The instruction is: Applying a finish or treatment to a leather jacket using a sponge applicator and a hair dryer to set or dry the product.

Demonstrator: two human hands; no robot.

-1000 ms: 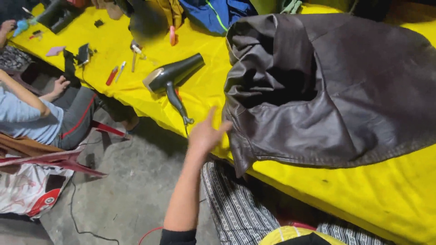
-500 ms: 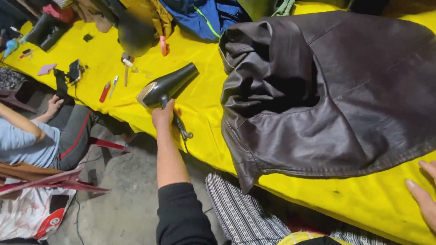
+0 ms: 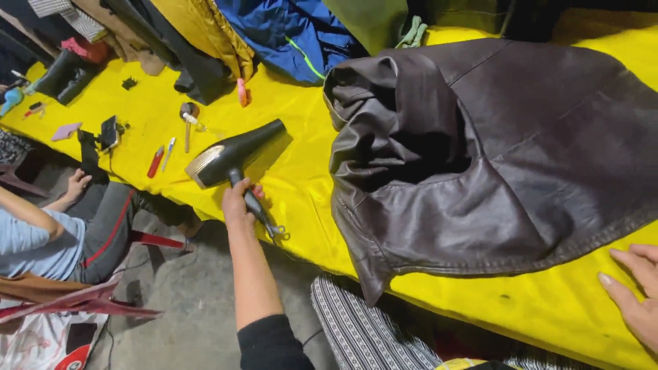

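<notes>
My left hand is closed around the handle of a black hair dryer, which lies at the near edge of the yellow table. A dark brown leather jacket is spread over the table's right half. My right hand rests flat on the yellow surface beside the jacket's lower hem, fingers apart and holding nothing.
Another person sits at the left by the table's edge. Small tools, a red-handled tool, a hammer and a phone lie on the left part. Blue, mustard and dark garments hang along the back. A red stool stands on the floor.
My left hand reached from the table edge to the hair dryer and gripped its handle. My right hand came into view at the lower right and settled on the table.
</notes>
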